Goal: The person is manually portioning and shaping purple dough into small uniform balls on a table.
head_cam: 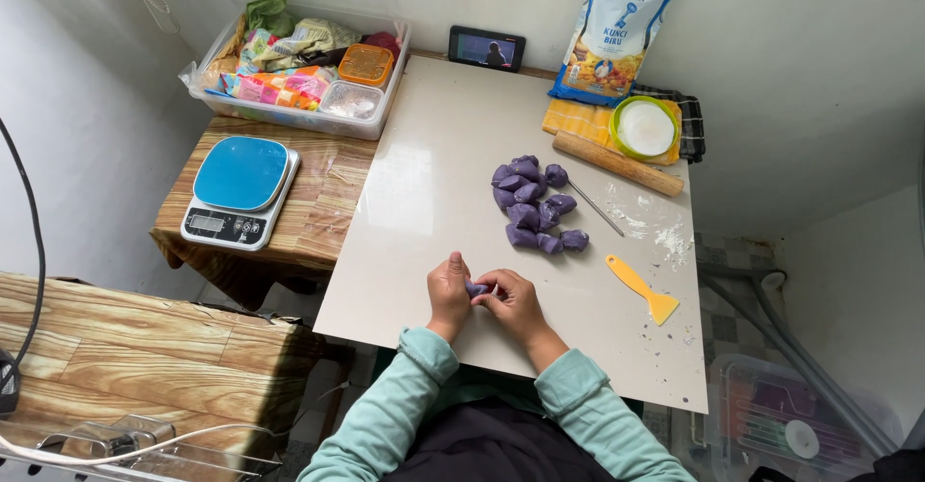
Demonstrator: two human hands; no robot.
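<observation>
Head view: left hand [449, 289] and right hand [513, 301] both pinched shut on one small purple dough lump [477, 289], near the front edge of the glossy beige tabletop [434, 154]. Pile of purple dough pieces [535, 204] mid-tabletop; yellow plastic scraper [644, 290] toward the right edge. Best worked with light, even fingertip pressure.

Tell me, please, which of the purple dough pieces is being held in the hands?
The small purple piece pinched between the left hand and right hand; the others sit untouched in a pile farther up the board.
</observation>
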